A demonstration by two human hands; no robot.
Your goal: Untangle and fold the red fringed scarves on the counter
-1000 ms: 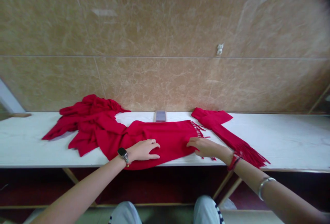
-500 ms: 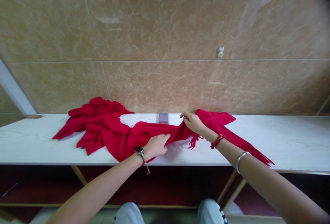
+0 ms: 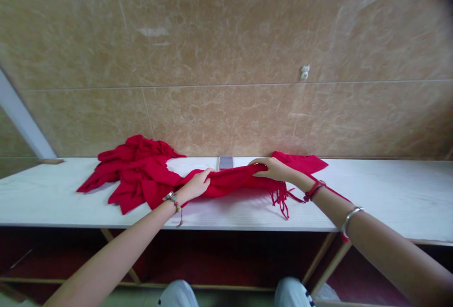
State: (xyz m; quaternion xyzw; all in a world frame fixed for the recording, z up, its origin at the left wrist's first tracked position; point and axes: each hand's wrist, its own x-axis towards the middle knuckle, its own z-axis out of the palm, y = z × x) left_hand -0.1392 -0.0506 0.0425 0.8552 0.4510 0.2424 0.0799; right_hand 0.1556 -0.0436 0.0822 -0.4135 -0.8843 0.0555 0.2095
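Red scarf [image 3: 230, 182], soft and matte, spans the centre of the frame, lifted into a drooping fold with knotted tassels hanging at its right end. The left hand [image 3: 196, 186] has its fingers closed on the scarf; the right hand [image 3: 276, 170] grips the cloth near the tassels, thumb and fingers curled narrowly around it. At centre-left, the scarf runs into a crumpled red pile [image 3: 138, 175], their boundary unclear. Flatter red cloth [image 3: 300, 161] lies right of centre on the smooth white counter [image 3: 389, 194], before glossy, veined tan tiles [image 3: 219, 118]. Below, open-fronted compartments [image 3: 212, 260] have dark red interiors; something pale and crumpled [image 3: 326, 293] shows at lower right, its material unclear.
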